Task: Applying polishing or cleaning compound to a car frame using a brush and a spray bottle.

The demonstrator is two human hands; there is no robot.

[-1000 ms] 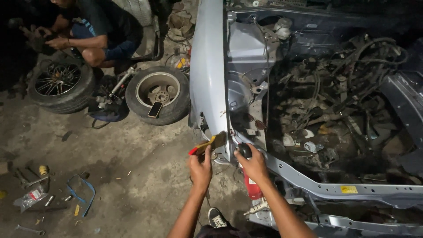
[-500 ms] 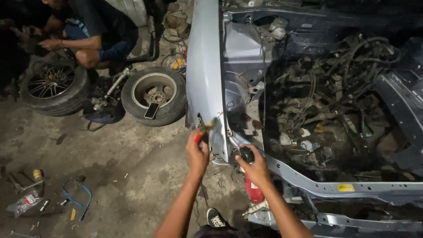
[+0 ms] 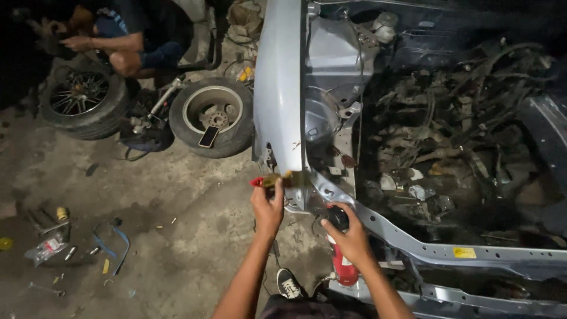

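left hand (image 3: 269, 208) clamped on red-yellow-handled screwdriver (image 3: 273, 180) | right hand (image 3: 349, 235) gripping black round part (image 3: 338, 217) | yellow rectangular label (image 3: 465, 253), 4 o'clock, on grey frame rail (image 3: 413, 248)

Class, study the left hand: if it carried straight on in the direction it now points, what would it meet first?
The left hand points up toward the screwdriver it touches; straight on comes the lower edge of the silver fender. That panel is probably first, though depth is hard to judge from above.

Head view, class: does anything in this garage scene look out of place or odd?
Yes. A dark rectangular phone lies on the silver-rimmed loose wheel lying flat on the concrete floor, an odd perch. Small tools and blue straps lie scattered across that floor.
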